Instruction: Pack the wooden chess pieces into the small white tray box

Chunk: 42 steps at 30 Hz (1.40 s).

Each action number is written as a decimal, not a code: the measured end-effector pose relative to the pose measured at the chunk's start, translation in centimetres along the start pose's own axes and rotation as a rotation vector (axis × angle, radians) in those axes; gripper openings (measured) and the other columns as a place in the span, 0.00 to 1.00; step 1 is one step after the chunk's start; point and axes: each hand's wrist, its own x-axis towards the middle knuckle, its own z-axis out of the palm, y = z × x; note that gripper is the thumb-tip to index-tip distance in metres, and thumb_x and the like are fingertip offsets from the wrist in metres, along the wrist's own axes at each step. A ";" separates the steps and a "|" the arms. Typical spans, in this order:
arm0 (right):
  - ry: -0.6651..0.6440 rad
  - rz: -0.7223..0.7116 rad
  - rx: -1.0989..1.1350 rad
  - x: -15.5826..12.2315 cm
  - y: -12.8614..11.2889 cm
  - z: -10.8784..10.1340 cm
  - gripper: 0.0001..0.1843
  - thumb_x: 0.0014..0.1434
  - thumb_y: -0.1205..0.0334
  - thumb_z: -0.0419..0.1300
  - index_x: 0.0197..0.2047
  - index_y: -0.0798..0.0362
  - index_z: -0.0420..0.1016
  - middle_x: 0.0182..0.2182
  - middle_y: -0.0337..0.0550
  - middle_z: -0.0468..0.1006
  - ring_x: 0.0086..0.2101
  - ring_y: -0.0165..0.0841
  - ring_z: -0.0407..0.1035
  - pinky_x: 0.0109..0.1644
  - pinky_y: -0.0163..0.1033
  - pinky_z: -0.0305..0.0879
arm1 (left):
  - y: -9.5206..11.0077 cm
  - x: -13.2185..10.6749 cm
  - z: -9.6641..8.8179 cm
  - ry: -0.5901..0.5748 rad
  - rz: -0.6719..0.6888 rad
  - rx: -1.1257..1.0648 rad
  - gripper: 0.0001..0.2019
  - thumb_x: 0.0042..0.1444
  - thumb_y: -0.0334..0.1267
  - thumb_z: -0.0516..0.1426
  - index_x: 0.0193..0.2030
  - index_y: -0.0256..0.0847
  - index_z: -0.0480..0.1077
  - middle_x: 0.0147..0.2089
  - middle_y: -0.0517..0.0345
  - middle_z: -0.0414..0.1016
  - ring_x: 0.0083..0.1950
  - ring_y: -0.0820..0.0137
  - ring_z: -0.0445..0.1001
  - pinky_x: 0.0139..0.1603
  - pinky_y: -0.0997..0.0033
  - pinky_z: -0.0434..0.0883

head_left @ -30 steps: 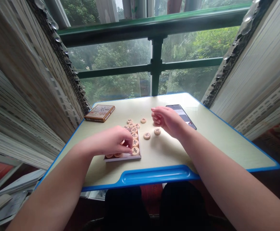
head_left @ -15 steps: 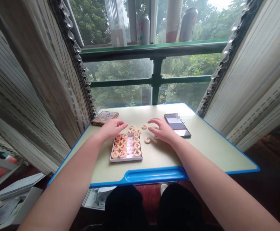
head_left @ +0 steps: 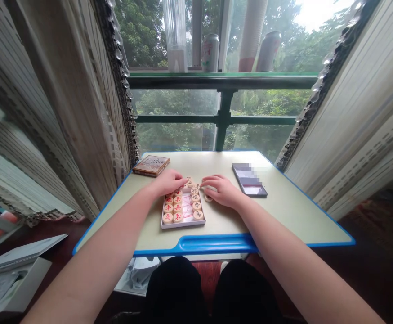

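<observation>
Beyond the far left corner of a shallow white box (head_left: 182,223), my left hand (head_left: 169,183) has its thumb and fingers drawn together at a round wooden Chinese chess piece, which they partly cover. Right of the box, my right hand (head_left: 222,190) is open, palm down. Its fingers stretch left, and the tips touch or hover over a loose piece (head_left: 198,186). Another loose piece (head_left: 208,198) lies partly under this hand. In the box, red-marked pieces (head_left: 177,208) fill two columns at left, and black-marked pieces (head_left: 196,206) form one column at right. A pinkish-lined strip shows between them.
More loose pieces (head_left: 189,182) lie just past the box. On the table (head_left: 284,216), a flat brown box (head_left: 151,165) sits at back left and a phone (head_left: 249,180) at right. A blue trough (head_left: 216,243) lines the front edge. Cans (head_left: 210,53) stand on the window ledge.
Both hands have lowered and moved inward to the loose pieces, and the left fingers have closed at one. Loose pieces by the right hand sit closer to the box. The camera view has shifted slightly.
</observation>
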 end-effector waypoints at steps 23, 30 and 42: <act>0.048 0.149 0.008 3.3 0.9 1.6 0.11 0.56 0.63 0.56 0.44 0.52 0.73 0.49 0.48 0.76 0.50 0.41 0.67 0.56 0.47 0.60 | -0.7 2.2 0.9 -0.020 0.183 -0.148 0.35 0.53 0.66 0.45 0.36 0.35 0.78 0.42 0.47 0.80 0.46 0.59 0.75 0.50 0.63 0.67; 0.048 0.103 0.127 3.3 1.5 1.5 0.10 0.56 0.65 0.56 0.41 0.51 0.74 0.50 0.48 0.74 0.50 0.40 0.68 0.56 0.47 0.61 | -0.7 2.0 0.5 -0.002 0.217 -0.154 0.31 0.59 0.60 0.43 0.39 0.37 0.78 0.49 0.48 0.77 0.50 0.62 0.73 0.54 0.65 0.66; 0.029 -0.004 0.027 3.0 1.6 1.6 0.14 0.60 0.62 0.53 0.45 0.50 0.77 0.51 0.48 0.74 0.51 0.42 0.66 0.58 0.51 0.60 | -0.9 2.1 0.6 0.011 0.141 -0.065 0.24 0.58 0.54 0.47 0.35 0.38 0.78 0.44 0.52 0.79 0.49 0.61 0.72 0.53 0.64 0.67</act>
